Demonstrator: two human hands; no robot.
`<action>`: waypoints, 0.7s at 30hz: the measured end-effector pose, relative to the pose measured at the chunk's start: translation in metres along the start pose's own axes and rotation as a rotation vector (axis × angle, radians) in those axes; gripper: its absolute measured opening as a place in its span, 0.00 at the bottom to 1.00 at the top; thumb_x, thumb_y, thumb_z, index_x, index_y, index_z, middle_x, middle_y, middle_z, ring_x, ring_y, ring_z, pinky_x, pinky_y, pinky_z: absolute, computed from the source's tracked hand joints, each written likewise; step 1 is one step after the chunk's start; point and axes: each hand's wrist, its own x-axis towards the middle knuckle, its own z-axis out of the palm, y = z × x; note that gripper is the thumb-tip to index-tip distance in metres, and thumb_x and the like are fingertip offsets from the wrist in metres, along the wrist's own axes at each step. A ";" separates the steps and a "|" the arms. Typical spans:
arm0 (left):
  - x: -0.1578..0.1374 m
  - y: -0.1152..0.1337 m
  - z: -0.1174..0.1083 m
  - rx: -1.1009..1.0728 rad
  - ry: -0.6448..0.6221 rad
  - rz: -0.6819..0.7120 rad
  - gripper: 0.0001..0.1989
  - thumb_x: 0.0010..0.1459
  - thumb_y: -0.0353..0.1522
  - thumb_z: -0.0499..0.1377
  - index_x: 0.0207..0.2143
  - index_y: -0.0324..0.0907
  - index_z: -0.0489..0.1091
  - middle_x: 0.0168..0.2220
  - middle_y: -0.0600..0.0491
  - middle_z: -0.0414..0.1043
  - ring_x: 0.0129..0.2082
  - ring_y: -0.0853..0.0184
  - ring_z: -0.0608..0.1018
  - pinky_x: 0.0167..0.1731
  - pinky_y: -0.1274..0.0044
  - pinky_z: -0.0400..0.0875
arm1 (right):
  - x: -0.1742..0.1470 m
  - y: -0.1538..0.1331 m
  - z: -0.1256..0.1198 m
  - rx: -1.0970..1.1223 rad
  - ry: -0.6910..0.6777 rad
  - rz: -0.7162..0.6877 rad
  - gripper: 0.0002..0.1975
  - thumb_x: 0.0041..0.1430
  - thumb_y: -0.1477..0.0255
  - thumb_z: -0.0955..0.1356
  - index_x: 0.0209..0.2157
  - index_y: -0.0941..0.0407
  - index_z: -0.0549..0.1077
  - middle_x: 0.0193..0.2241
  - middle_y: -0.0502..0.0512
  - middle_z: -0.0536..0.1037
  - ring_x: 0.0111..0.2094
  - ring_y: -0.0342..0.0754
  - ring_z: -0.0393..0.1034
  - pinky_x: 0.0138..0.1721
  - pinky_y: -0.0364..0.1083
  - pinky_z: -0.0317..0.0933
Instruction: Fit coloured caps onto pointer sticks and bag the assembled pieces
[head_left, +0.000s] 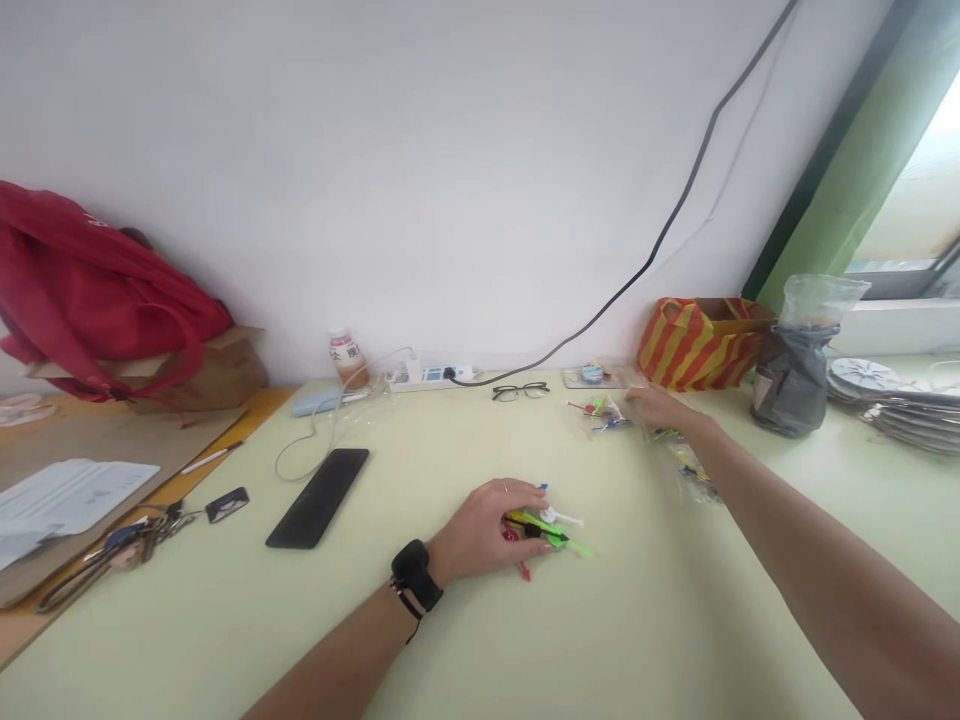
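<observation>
My left hand (pixel 491 525), with a black watch (pixel 415 578) on its wrist, is cupped over a small heap of coloured plastic arrow-shaped pointers (pixel 559 532). Its thumb and fingers curl round the heap, whose red, yellow, black, white, blue and green ends stick out. Farther back on the right, my right hand (pixel 664 408) has its fingers together at a clear plastic bag (pixel 636 376); the fingertips are small and partly blurred. Beside it lies a clear bag of similar coloured pieces (pixel 604 412). Another such bag (pixel 694 472) lies partly behind my right forearm.
Eyeglasses (pixel 520 391) and a power strip (pixel 435 377) lie by the wall. A black phone (pixel 319 498) and keys (pixel 142 535) are on the left. At the right stand a striped bag (pixel 697 345), a grey bag (pixel 791 380) and stacked discs (pixel 900 405).
</observation>
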 end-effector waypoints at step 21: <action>0.068 0.060 -0.089 -0.119 0.256 -0.074 0.27 0.61 0.45 0.66 0.61 0.52 0.68 0.58 0.48 0.73 0.55 0.55 0.77 0.53 0.66 0.73 | -0.074 -0.166 -0.147 0.986 -0.085 -0.338 0.20 0.51 0.58 0.79 0.43 0.51 0.78 0.39 0.56 0.82 0.42 0.56 0.79 0.45 0.54 0.74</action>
